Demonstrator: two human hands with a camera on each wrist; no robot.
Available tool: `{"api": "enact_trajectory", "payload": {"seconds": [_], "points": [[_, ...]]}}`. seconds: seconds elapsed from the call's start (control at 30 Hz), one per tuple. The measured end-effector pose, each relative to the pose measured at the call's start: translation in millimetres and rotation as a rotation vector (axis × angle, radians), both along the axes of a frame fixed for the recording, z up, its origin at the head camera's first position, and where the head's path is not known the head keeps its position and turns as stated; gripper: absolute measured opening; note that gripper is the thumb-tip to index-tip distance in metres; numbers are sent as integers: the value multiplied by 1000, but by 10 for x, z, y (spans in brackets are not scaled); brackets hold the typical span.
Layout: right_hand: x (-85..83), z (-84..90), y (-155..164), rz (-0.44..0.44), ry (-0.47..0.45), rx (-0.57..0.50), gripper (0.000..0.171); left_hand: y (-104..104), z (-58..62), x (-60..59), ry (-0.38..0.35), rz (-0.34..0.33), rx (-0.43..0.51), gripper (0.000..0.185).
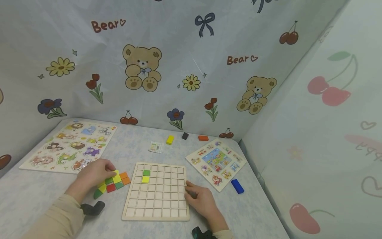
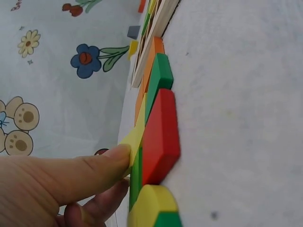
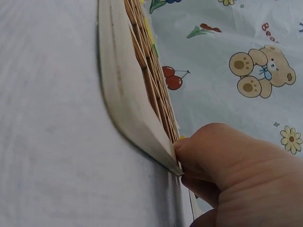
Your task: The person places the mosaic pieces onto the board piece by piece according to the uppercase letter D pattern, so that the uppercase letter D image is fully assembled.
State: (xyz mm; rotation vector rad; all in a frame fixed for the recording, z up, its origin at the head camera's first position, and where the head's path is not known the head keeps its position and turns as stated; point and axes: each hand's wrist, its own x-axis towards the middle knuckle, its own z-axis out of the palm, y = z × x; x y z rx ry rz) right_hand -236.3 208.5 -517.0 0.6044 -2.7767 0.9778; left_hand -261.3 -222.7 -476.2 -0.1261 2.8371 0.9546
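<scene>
A: Left hand [image 1: 95,173]?
B: Thumb and fingers pinch a yellow block [image 2: 137,136] at the loose pile [image 1: 109,181], just left of the board [image 1: 155,218]; can't tell if it's lifted clear
A: Right hand [image 1: 202,200]?
B: Gripping the board's right edge, probably steadying it
A: Done so far?
B: Two squares filled, upper left: green tile [image 1: 146,173], yellow tile [image 1: 145,179] directly below it. I'd call that early
A: Left to do?
B: All other visible squares bare. Red block [image 1: 111,188], green block [image 1: 119,185], orange block [image 1: 126,181] and more sit outside the frame
A: Farther out?
B: Beyond the board: paper card [image 1: 156,147], yellow brick [image 1: 170,139], black brick [image 1: 185,136], red-orange brick [image 1: 203,138]. Right side: small puzzle [image 1: 216,162], blue brick [image 1: 237,186] near it. Far left: animal puzzle [image 1: 68,146]. Can't tell if the bricks belong with the board
</scene>
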Motion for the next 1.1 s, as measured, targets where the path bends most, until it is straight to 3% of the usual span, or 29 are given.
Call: {"api": "enact_trajectory", "payload": {"seconds": [0.33,0.57,0.67,0.8,1.1], "points": [[9,-9,-3,3,-4,1,27,78,24,3,129,-9,32,20],[18,11,1,11,7,1,28,380,4,39,227,-32,153,19],[16,12,5,15,25,12,28,579,-46,75,221,-48,238,17],[12,12,5,16,34,19,28,790,-116,126,210,-56,277,12],[6,4,5,19,30,10,28,920,-207,177,167,-124,242,4]]}}
